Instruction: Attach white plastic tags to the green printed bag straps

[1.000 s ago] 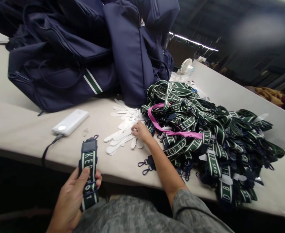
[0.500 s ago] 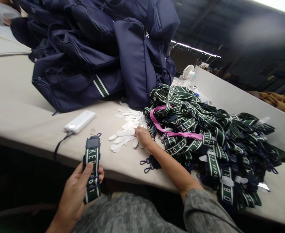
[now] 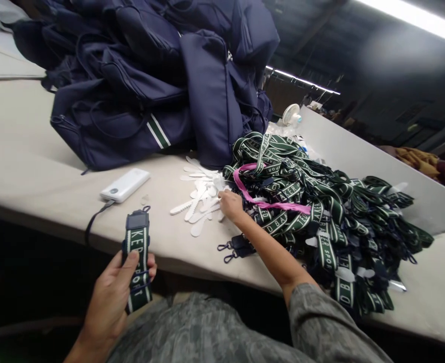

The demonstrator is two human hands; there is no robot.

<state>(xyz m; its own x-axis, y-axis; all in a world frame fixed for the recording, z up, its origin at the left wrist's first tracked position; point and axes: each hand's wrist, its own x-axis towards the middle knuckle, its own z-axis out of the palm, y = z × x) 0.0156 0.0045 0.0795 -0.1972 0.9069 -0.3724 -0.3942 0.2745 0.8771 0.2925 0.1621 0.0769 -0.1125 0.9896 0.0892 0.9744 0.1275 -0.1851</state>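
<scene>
Where the left grip (image 3: 111, 287) clasps, strap (image 3: 135, 239) extends above and below.

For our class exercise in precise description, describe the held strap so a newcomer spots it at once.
Find the pale table with its heap of straps. Left of that heap, by the near edge, is the left hand. The green strap it grips is the only one in a hand.

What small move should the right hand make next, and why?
Perhaps ease one flat white strip free: the right hand is at the overlapping pile, though whether it grips one is unclear, while the left hand holds a folded green-and-white lettered fabric strap.
</scene>
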